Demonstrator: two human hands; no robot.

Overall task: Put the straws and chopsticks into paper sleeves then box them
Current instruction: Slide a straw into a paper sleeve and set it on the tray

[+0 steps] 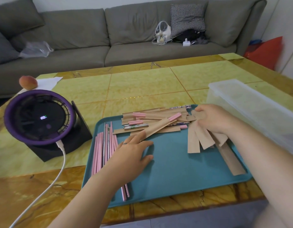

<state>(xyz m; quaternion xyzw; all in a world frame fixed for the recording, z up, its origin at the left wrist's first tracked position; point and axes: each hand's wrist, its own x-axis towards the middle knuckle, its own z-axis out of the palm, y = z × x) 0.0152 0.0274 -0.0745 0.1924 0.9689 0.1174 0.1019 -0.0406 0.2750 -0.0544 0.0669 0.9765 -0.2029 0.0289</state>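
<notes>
- Forearms come in over the near edge of the teal tray (167, 170), and the loose chopsticks (98, 153) poke out toward us at its near left corner.
- Those pink chopsticks lie in a row along the tray's left edge, with the metal straws (103, 145) mixed in among them, all still bare.
- Up along the far edge sits the pile of filled sleeves (152, 117), pink ends showing; nothing looks boxed yet.
- Left hand (134, 150) lies flat and spread on the tray, fingers straight, gripping nothing; its fingertips just touch the near end of one filled sleeve (159, 126) at the edge of that pile.
- Right hand (215, 120) is curled over the top of a fan of empty sleeves (193, 142) near the tray's right edge, holding the bunch.
- My read: it's a changeover, with one sleeve done and the next to be picked.
- To do it well, peel a single sleeve off the fan and pinch its mouth open.
- Left hand should gather a matched pair, tips level, and feed them in straight so the paper doesn't buckle.
- Beyond the right edge waits the clear box (251, 109), open on the table (142, 86).
- Off the left edge stands the purple fan (38, 116).
</notes>
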